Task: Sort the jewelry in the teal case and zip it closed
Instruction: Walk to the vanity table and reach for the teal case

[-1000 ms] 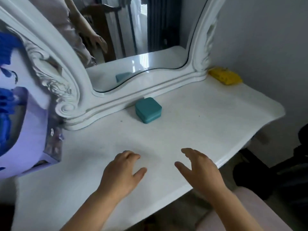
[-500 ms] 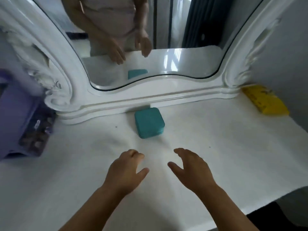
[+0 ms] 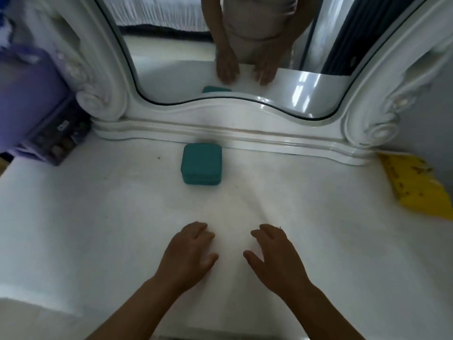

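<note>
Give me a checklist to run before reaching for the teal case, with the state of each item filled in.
1. Both hands free: ok. The left hand and right hand hold nothing, fingers relaxed over the table.
2. Teal case in view: ok, it lies flat in front of the mirror frame.
3. Path to the case free: ok, bare tabletop lies between hands and case.
4. Case open for sorting: not ok, its lid is down.
5. Zipper pull located: cannot tell, too small to see.
6. Jewelry inside: cannot tell, hidden by the lid.
</note>
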`<state>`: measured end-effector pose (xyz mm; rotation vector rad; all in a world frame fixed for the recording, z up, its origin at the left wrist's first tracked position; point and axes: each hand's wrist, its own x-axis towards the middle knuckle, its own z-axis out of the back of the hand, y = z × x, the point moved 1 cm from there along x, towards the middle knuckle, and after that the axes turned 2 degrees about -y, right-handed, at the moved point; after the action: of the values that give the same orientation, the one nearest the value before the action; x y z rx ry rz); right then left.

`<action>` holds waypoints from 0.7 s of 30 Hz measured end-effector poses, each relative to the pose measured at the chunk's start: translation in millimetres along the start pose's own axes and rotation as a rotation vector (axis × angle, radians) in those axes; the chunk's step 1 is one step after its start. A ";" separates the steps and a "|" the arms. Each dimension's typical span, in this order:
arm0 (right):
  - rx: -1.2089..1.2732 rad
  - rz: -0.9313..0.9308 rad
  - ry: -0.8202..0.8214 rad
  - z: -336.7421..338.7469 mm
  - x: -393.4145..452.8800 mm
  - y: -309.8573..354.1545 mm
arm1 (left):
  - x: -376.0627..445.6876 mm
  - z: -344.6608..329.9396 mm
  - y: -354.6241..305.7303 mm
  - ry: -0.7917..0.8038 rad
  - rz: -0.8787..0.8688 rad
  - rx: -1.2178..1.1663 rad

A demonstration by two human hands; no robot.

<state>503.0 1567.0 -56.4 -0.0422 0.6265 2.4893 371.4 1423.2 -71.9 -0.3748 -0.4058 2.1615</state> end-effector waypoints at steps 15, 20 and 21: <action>-0.165 0.271 -0.473 -54.0 -8.9 -27.6 | -7.9 -40.5 32.5 -0.459 -0.302 0.130; -0.193 0.295 -0.485 -57.7 -11.1 -26.9 | -11.6 -44.5 32.5 -0.518 -0.301 0.125; -0.200 0.287 -0.483 -57.7 -11.9 -26.5 | -11.9 -44.2 31.7 -0.521 -0.298 0.113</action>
<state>521.2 1554.5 -117.1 0.5928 0.1884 2.6810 373.4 1402.5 -123.6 0.3070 -0.5825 1.9555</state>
